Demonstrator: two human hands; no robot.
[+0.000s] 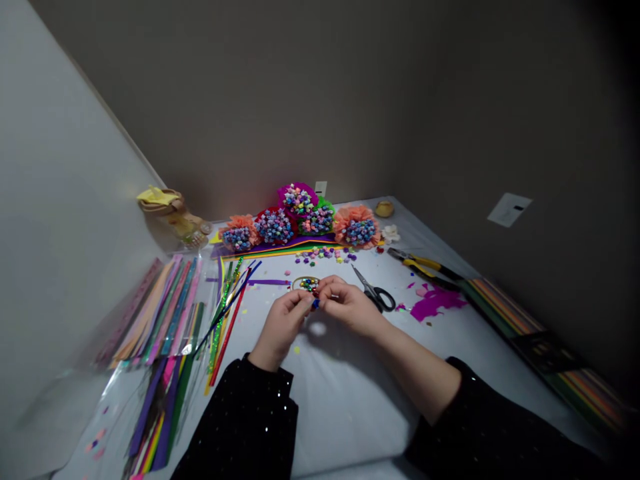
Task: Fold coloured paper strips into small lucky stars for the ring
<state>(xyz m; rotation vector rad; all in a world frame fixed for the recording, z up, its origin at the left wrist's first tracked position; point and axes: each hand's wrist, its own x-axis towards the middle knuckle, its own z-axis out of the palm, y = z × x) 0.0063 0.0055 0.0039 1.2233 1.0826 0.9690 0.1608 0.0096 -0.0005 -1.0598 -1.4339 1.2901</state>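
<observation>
My left hand [283, 325] and my right hand [347, 305] meet above the middle of the white table [350, 393], fingers pinched together. Between the fingertips sits a tiny blue and red piece [315, 303], too small to name. Just behind the hands lies a small ring-shaped dish [306, 284] filled with shiny coloured bits. Black-handled scissors [374, 291] lie right beside my right hand. Both sleeves are black with small sparkles.
Several paper-star bouquets [298, 222] line the back edge, with loose stars [325, 253] before them. Coloured paper strips [167, 307] and sticks [225, 320] lie left. Yellow pliers [423, 264], purple paper scraps [435, 303] and a stack of coloured sheets [545, 353] are right. Walls close the corner.
</observation>
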